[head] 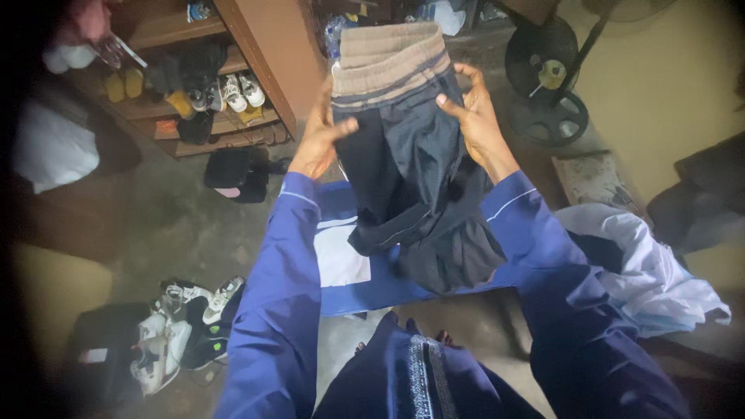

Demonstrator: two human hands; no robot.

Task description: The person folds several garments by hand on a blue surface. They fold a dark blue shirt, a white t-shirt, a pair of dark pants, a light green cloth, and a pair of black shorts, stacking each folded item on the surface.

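Deep-blue long sleeves [279,310] of the person's own robe fill the bottom of the head view, with a strip of pale embroidery running down the chest between them. Both arms reach up and forward, holding a dark navy pair of trousers with a beige ribbed waistband [407,132] in the air, above a blue-and-white folded cloth [341,264] lying on the grey floor. The left hand [322,140] grips the garment's left edge just under the waistband, thumb pressed across the front; the right hand [477,116] clamps the opposite edge, fingers spread over the fabric, so the two hands are apart with the waistband stretched between them. The trousers hang crumpled and partly folded below the hands, a thin pale line of piping running down one side, the lower part bunched into a dark mass. No packages or signs can be made out. To the left stands a wooden shoe rack [225,124] with yellow sandals and white trainers on its shelves; more white trainers [178,326] lie heaped on the floor lower left. A pale blue-white crumpled garment [652,271] lies at right, and black weight plates [547,77] lean by the wall.
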